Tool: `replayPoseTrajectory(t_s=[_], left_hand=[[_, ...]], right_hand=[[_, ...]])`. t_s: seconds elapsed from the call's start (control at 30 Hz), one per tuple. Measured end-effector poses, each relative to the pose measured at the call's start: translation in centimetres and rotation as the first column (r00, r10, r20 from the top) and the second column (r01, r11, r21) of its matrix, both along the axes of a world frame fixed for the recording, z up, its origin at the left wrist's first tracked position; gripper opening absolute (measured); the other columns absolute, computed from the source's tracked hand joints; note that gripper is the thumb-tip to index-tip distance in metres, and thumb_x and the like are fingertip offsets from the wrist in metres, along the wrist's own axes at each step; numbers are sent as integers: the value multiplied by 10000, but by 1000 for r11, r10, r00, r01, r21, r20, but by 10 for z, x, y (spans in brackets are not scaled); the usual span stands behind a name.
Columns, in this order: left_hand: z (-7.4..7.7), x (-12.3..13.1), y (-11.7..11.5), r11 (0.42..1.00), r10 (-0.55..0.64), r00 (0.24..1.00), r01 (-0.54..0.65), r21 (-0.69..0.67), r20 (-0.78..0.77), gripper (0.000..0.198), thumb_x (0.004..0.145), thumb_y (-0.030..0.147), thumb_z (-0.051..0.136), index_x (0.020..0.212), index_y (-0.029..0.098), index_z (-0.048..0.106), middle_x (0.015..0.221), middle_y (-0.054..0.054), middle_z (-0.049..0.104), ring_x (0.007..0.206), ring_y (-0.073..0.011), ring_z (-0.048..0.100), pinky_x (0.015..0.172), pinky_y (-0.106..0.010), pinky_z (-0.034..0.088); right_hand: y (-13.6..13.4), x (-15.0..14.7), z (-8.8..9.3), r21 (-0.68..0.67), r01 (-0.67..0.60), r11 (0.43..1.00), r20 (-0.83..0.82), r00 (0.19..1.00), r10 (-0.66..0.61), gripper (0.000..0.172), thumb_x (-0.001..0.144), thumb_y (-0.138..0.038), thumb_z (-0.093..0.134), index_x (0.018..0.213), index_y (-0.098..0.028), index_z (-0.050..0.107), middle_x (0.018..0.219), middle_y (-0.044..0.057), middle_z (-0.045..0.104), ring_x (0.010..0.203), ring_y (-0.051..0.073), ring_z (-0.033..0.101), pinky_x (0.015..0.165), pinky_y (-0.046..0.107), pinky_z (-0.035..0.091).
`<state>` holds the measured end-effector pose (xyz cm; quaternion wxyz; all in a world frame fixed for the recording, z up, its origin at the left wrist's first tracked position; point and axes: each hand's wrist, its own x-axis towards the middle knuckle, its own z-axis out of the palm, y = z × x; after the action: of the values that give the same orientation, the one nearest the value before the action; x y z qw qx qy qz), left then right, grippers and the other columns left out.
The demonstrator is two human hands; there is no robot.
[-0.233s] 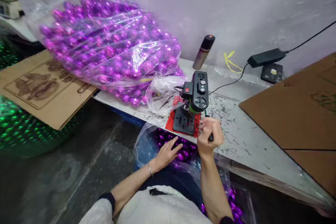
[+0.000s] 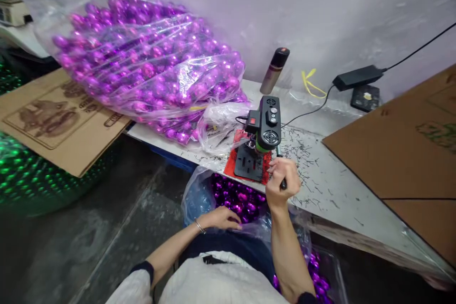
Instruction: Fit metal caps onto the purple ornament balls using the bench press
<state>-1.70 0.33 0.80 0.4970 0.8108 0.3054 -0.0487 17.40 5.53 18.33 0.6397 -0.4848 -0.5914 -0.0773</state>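
Observation:
My right hand (image 2: 281,180) is closed round the black lever handle (image 2: 282,183) of a small black bench press machine (image 2: 265,130) that stands on a red mat (image 2: 233,165) at the table's front edge. My left hand (image 2: 223,218) reaches low into an open plastic bag of shiny purple balls (image 2: 237,199) in front of my lap, fingers curled over the balls; what it holds, if anything, is hidden. A big clear bag full of purple balls (image 2: 149,66) lies on the table's left end.
A spray can (image 2: 274,70), a black power adapter (image 2: 358,77) with its cable, and a cardboard sheet (image 2: 402,152) lie on the white table (image 2: 331,185). Another cardboard sheet (image 2: 53,118) and green balls (image 2: 21,171) are at left. More purple balls (image 2: 317,280) sit by my right arm.
My left hand has pulled back toward me, out of the middle of the bag, and curled. My right hand stays on the lever, shifted slightly up and left.

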Motion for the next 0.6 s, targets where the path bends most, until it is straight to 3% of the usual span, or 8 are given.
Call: replayPoseTrajectory(t_s=[0.1, 0.23, 0.3, 0.37, 0.4, 0.47, 0.53, 0.6], left_hand=[[8, -2, -4, 988, -123, 991, 117, -102, -56, 213, 977, 348, 644, 1074, 247, 804, 975, 7, 819, 860, -147, 756, 755, -189, 505], [36, -1, 5, 983, -177, 981, 180, 35, -75, 260, 942, 322, 680, 1174, 252, 774, 1058, -35, 815, 966, -210, 760, 824, -249, 533], [59, -3, 24, 984, -100, 994, 92, 151, 46, 291, 980, 341, 631, 1214, 222, 755, 1124, -77, 801, 1019, -227, 753, 875, -272, 539], [85, -6, 57, 966, 49, 978, -98, 239, 201, 305, 1026, 353, 550, 1199, 205, 752, 1135, -86, 793, 1012, -212, 749, 901, -275, 544], [96, -9, 79, 933, 148, 952, -224, 281, 267, 311, 1043, 337, 507, 1176, 201, 754, 1120, -81, 793, 997, -203, 747, 905, -280, 549], [115, -14, 127, 777, 332, 874, -466, 422, 354, 312, 1037, 249, 472, 1196, 185, 732, 1173, -98, 770, 1068, -222, 719, 979, -333, 541], [127, -19, 174, 613, 472, 823, -563, 554, 315, 352, 976, 112, 467, 1236, 134, 703, 1250, -150, 728, 1161, -258, 677, 1058, -392, 506], [133, -23, 213, 500, 606, 765, -579, 645, 217, 392, 917, 36, 469, 1231, 99, 694, 1250, -189, 706, 1176, -284, 653, 1072, -418, 487]], right_hand=[[0, -1, 1, -6, 8, 1000, -3, 1000, -8, 299, 977, -128, 468, 702, -219, 544, 704, 4, 618, 696, 143, 615, 672, 304, 449], [0, -1, 1, 2, 12, 1000, -3, 1000, -12, 306, 978, -135, 473, 690, -219, 537, 686, 3, 610, 686, 145, 618, 662, 307, 452], [0, -2, 2, 11, 5, 1000, 0, 1000, -5, 300, 975, -127, 477, 697, -217, 543, 686, 1, 613, 682, 143, 617, 665, 306, 455], [1, -2, 2, 11, 5, 1000, -5, 1000, -5, 291, 972, -122, 480, 706, -215, 552, 699, 2, 621, 681, 140, 616, 665, 305, 456], [1, -3, 1, 10, 8, 1000, -13, 1000, -8, 290, 972, -122, 480, 708, -215, 554, 704, 2, 622, 680, 140, 615, 665, 306, 455], [2, -4, 1, 10, 12, 1000, -30, 999, -12, 293, 972, -125, 481, 703, -216, 552, 702, 2, 620, 680, 143, 614, 665, 310, 456], [2, -4, 1, 15, 6, 1000, -34, 999, -5, 295, 971, -125, 484, 698, -217, 548, 698, 1, 618, 682, 146, 616, 667, 312, 457], [2, -3, 0, 13, -6, 1000, -25, 1000, 6, 289, 970, -121, 485, 703, -217, 547, 708, 3, 624, 685, 146, 618, 663, 309, 457]])
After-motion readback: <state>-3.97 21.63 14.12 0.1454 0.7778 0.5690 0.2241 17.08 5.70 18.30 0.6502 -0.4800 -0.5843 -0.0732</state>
